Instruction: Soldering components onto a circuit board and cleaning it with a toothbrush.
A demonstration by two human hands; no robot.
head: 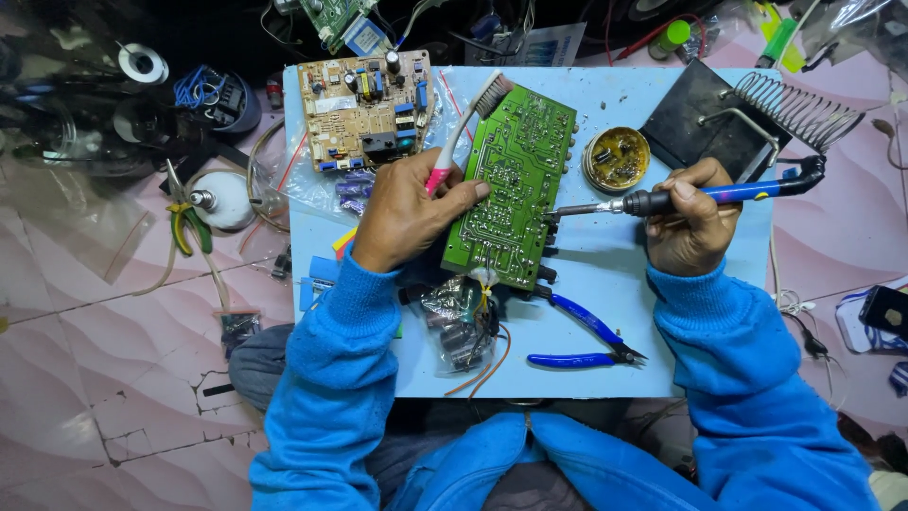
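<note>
Two circuit boards are counted: a green board (511,189) at centre, gripped together with a toothbrush (463,132) by the left hand (407,213), and a tan board (364,109) at 11 o'clock. One soldering iron (690,197), tip at the green board's edge, is clasped in the right hand (690,227). One pair of blue cutters (586,341) lies at 5 o'clock on the pale blue table (615,274), above pink floor tiles (113,378). Clutter at 12 o'clock is too dark to make out.

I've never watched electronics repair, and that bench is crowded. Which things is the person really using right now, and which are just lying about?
In use:
left hand with toothbrush, steadying the green circuit board
right hand with soldering iron

Lying about:
blue cutters
tan circuit board
flux tin
iron stand
bag of parts
</note>
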